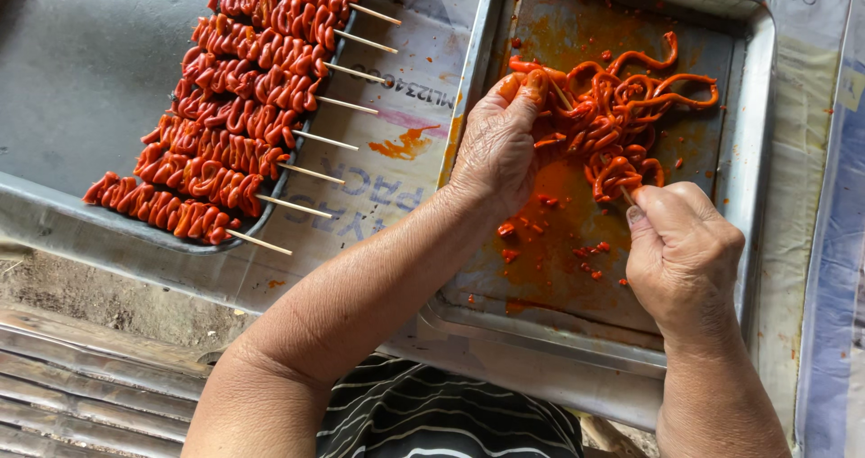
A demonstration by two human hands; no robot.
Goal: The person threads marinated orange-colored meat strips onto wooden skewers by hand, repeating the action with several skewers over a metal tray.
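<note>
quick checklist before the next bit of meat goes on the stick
1. Stick held: ok, right hand pinches the skewer stick at its lower end.
2. Strand in the fingers: ok, left hand grips the red strands at the pile's edge.
3. Stick tip visible: cannot tell, buried in the strands.
4. Meat left: ok, a loose pile lies in the metal tray.
5. Place for the finished stick: cannot tell, the dark tray shows bare area left of the finished skewers.
</note>
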